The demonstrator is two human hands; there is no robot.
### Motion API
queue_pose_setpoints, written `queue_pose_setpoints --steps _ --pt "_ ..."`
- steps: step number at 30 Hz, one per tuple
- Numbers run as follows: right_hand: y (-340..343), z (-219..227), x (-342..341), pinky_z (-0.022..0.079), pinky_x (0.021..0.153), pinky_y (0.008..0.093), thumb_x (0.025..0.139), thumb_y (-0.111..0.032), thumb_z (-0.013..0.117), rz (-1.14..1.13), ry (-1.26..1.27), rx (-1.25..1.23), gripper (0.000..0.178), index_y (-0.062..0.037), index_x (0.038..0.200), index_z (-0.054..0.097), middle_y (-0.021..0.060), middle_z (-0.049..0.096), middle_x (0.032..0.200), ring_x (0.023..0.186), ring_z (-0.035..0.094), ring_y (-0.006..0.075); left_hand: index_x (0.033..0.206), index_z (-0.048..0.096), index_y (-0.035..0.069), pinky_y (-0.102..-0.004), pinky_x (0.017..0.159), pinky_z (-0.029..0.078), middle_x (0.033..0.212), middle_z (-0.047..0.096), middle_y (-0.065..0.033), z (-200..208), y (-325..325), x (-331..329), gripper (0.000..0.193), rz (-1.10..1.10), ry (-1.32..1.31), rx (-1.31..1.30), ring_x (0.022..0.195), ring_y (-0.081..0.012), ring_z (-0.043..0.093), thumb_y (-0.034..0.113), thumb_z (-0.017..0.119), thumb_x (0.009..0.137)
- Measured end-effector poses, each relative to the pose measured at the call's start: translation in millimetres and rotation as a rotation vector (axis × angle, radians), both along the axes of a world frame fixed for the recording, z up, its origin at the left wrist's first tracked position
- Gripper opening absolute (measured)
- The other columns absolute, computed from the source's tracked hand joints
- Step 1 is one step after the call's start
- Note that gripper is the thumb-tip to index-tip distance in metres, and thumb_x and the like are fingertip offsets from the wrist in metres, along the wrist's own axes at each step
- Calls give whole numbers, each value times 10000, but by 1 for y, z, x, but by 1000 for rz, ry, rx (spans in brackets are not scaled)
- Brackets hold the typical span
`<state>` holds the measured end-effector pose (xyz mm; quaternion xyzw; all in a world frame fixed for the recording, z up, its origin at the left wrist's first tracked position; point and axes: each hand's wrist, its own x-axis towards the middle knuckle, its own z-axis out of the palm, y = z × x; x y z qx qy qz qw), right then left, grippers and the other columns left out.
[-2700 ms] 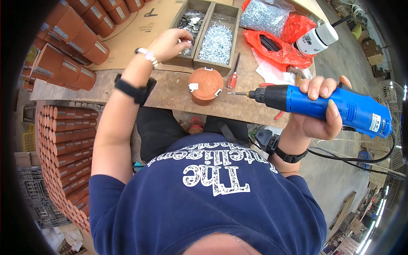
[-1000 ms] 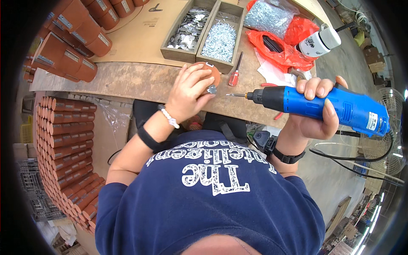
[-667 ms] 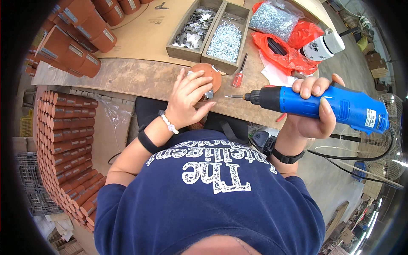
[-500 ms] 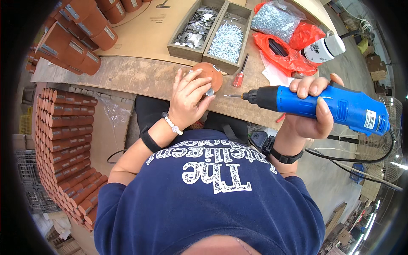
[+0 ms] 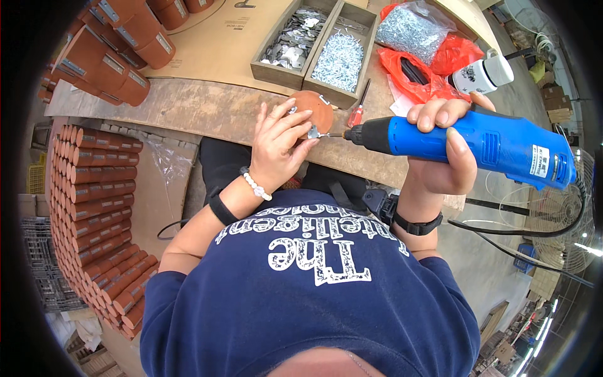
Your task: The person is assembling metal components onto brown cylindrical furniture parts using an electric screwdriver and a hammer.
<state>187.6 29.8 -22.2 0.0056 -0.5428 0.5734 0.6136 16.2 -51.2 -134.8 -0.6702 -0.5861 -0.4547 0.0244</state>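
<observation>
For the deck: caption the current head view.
Left hand on a brown cylinder, right hand pointing a blue power screwdriver at a small metal piece.

Left hand (image 5: 279, 151) on terracotta-coloured round piece (image 5: 319, 112), metal tab (image 5: 313, 132) by thumb (image 5: 306, 149); right hand (image 5: 449, 173) grips blue electric screwdriver (image 5: 483, 146), bit (image 5: 336, 134) at tab. Far side: two wooden boxes (image 5: 276, 76).

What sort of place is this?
Probably a small workshop or factory: there are neatly stacked reddish-brown cylinders, a wooden box of small metal parts, and a corded blue power tool.

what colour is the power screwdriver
The power screwdriver is blue with a black front, clearest in head view.
</observation>
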Motion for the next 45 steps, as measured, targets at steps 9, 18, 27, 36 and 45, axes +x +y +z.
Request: queue_pose_setpoints --steps 9,18,27,36,45 --pt "0 -1 -20 431 649 395 688 -72 488 -71 -97 -28 515 2 1157 288 120 483 771 665 506 227 835 604 55 -460 930 290 999 581 -54 -1 2 0 214 -65 -113 -8 1066 -270 465 83 666 632" --pt "1 -2 -30 441 649 387 679 -19 513 -32 -193 10 525 -28 1156 292 109 488 767 675 515 223 829 593 8 -382 853 396 980 586 -111 0 3 0 234 -103 -151 19 1064 -316 467 11 671 608" --pt "-3 -1 -39 442 655 295 672 78 538 7 -194 -34 517 -13 1117 291 91 504 743 698 525 161 838 594 18 -387 860 392 984 583 -106 -1 3 -1 242 -111 -163 22 1061 -319 468 23 673 610" --pt "0 0 -46 435 658 331 692 44 514 -68 -422 122 437 -9 1077 314 79 497 748 675 515 190 840 608 38 -398 880 369 966 586 -83 -4 3 -2 227 -114 -193 49 1042 -294 480 54 668 621" --pt "1 1 -53 439 662 322 697 44 520 -39 -419 98 437 -2 1084 323 83 503 756 689 524 177 825 610 36 -386 861 385 957 588 -81 -3 4 0 240 -114 -210 57 1033 -293 485 30 676 595"
